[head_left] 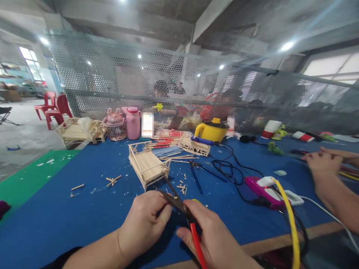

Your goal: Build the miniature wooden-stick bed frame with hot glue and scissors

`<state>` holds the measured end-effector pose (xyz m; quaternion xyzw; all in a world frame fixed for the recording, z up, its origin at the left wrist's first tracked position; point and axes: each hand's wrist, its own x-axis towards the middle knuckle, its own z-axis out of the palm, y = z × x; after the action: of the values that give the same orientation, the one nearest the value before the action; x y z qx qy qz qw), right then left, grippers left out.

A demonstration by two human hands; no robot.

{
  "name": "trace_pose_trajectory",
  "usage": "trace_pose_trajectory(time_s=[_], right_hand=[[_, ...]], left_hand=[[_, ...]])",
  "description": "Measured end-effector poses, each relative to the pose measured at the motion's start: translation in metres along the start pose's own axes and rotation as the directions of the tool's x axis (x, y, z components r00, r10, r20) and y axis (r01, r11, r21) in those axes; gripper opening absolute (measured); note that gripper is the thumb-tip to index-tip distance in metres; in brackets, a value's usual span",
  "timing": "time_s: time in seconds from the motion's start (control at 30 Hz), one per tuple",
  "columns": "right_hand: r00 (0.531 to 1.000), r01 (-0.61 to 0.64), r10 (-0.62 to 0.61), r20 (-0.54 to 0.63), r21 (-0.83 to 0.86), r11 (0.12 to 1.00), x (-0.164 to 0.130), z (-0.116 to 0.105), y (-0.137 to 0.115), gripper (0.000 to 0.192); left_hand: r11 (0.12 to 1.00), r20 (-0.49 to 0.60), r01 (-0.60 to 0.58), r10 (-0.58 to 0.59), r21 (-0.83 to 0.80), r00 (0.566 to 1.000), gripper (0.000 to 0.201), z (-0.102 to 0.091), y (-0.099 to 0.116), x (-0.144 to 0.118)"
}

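Note:
My right hand (209, 231) grips a pair of scissors (179, 203) with red handles, its dark blades apart and pointing up and to the left. Close beside the blades is my left hand (148, 220), thumb and fingers pinched together; whatever is between them is too small or hidden to make out. Just beyond both hands stands a small model bed made of wooden sticks (148, 164), with railed ends. Short stick offcuts (182, 186) lie to the right of it, near blue-handled pliers (200, 173). A few crossed stick pieces (112, 181) rest on the left.
A magenta power strip (263, 194) with a yellow cable (288, 220) sits on the right. Another person's hands (322, 164) work beyond it. Along the back stand a yellow pot (213, 130), a pink bottle (132, 123), stick bundles (171, 138) and another stick model (81, 132).

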<state>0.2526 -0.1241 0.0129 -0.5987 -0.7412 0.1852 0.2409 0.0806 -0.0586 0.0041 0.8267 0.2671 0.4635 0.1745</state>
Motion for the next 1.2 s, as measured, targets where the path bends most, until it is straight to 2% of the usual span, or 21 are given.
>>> trace_pose_trajectory(time_s=[0.23, 0.37, 0.43, 0.53, 0.6, 0.67, 0.77, 0.87, 0.93, 1.0, 1.13, 1.17, 1.2], right_hand=[[0.999, 0.019, -0.019, 0.034, 0.007, 1.000, -0.001, -0.004, 0.003, 0.016], [0.998, 0.048, -0.051, 0.030, 0.074, 0.996, -0.002, -0.002, 0.005, 0.015], [0.999, 0.053, -0.052, -0.012, 0.063, 0.997, -0.001, -0.001, 0.006, 0.016], [0.991, 0.014, -0.011, -0.132, 0.019, 1.000, 0.001, -0.003, 0.011, 0.024], [0.976, -0.056, 0.053, -0.212, -0.008, 0.998, 0.001, -0.011, 0.018, 0.032], [0.952, -0.191, 0.171, -0.254, -0.058, 0.980, -0.003, -0.022, 0.030, 0.039], [0.895, -0.432, 0.387, -0.221, -0.217, 0.875, -0.016, -0.042, 0.057, 0.039], [0.850, -0.519, 0.506, -0.149, -0.404, 0.753, -0.025, -0.055, 0.082, 0.030], [0.854, -0.492, 0.509, -0.106, -0.481, 0.726, -0.022, -0.059, 0.089, 0.029], [0.880, -0.429, 0.469, -0.081, -0.562, 0.707, -0.010, -0.063, 0.086, 0.033], [0.919, -0.294, 0.390, -0.048, -0.742, 0.602, 0.023, -0.072, 0.057, 0.031], [0.939, -0.271, 0.338, -0.058, -0.731, 0.627, 0.031, -0.073, 0.048, 0.030], [0.963, -0.233, 0.264, -0.058, -0.670, 0.705, 0.038, -0.072, 0.038, 0.030]], left_hand=[[0.994, 0.099, 0.087, -0.080, -0.068, 0.992, 0.022, -0.002, 0.002, 0.000], [0.995, 0.158, 0.070, -0.059, -0.066, 0.986, 0.026, 0.000, 0.006, -0.002], [0.985, 0.184, 0.138, -0.117, -0.107, 0.976, 0.028, 0.002, 0.006, -0.002], [0.928, 0.187, 0.320, -0.286, -0.191, 0.940, 0.026, 0.004, 0.001, -0.001], [0.872, 0.196, 0.413, -0.371, -0.261, 0.907, 0.025, 0.005, -0.004, 0.000], [0.810, 0.234, 0.478, -0.419, -0.339, 0.877, 0.027, 0.006, -0.009, 0.000], [0.740, 0.315, 0.545, -0.448, -0.395, 0.837, 0.033, 0.008, -0.012, 0.000], [0.739, 0.386, 0.583, -0.457, -0.337, 0.802, 0.036, 0.009, -0.011, 0.001], [0.747, 0.421, 0.596, -0.459, -0.294, 0.783, 0.036, 0.008, -0.009, 0.002], [0.754, 0.443, 0.595, -0.449, -0.278, 0.776, 0.035, 0.008, -0.008, 0.002], [0.768, 0.448, 0.573, -0.422, -0.286, 0.788, 0.034, 0.008, -0.009, 0.003], [0.766, 0.436, 0.572, -0.425, -0.294, 0.793, 0.035, 0.008, -0.009, 0.002], [0.762, 0.412, 0.569, -0.431, -0.309, 0.802, 0.036, 0.008, -0.010, 0.002]])
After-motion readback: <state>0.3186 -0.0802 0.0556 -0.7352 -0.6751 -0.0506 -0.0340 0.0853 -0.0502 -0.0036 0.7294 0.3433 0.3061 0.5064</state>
